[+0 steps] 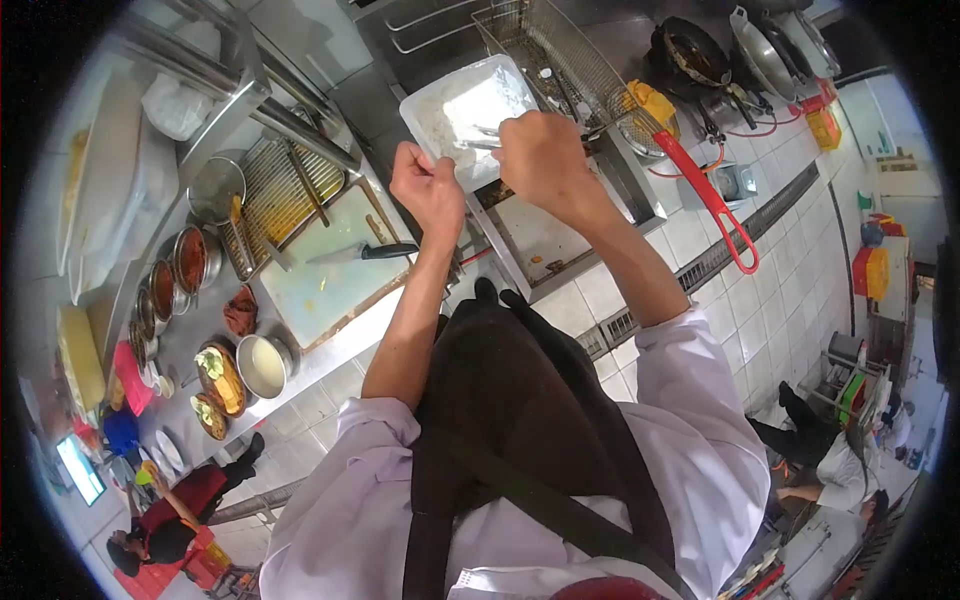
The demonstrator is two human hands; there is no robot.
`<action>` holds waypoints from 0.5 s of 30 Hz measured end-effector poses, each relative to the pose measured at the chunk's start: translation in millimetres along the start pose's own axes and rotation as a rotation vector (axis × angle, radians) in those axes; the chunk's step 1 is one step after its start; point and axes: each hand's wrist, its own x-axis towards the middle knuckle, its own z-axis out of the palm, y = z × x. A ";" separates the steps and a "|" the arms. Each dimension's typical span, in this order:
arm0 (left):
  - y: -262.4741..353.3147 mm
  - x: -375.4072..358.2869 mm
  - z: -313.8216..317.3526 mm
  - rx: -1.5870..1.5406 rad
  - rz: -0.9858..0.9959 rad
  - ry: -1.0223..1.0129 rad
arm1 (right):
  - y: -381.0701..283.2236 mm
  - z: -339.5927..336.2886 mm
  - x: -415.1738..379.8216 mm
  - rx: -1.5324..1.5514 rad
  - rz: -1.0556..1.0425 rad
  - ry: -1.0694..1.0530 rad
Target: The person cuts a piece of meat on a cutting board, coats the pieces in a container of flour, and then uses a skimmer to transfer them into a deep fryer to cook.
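A white plastic tub (pixel 420 112) with pale, powdery-looking contents is in front of me, above the fryer unit. My left hand (pixel 430 192) is closed at its near left edge, with the rim apparently between thumb and fingers. My right hand (pixel 548 165) is closed around metal tongs (pixel 484 138), whose shiny tips reach into the tub. Most of the tongs is hidden by the fist. Just right of that hand, a wire fryer basket (pixel 590 50) with a red handle (pixel 690 165) lies across the fryer (pixel 555 235).
To the left, a cutting board (pixel 340 265) bears a knife (pixel 375 252). Beyond are a wire rack (pixel 285 185), several sauce pots (pixel 190 258), a pot of pale liquid (pixel 264 366) and filled bread (pixel 220 380). Blackened pans (pixel 695 50) stand right. Other people work at both sides.
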 end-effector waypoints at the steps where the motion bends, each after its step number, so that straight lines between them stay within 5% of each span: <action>1: -1.4 -1.6 1.5 -0.033 0.026 -0.007 | 0.3 2.7 0.8 -0.019 -0.026 -0.012; 5: -1.5 -7.4 5.7 -0.003 0.037 -0.015 | 8.1 26.7 -0.1 0.031 -0.148 0.122; 7: -1.4 -7.8 4.2 -0.009 0.045 -0.011 | 4.2 12.4 -0.2 -0.006 0.000 0.152; 15: 2.1 -12.5 6.2 0.035 0.068 0.017 | -0.3 4.6 -17.4 -0.019 -0.010 0.053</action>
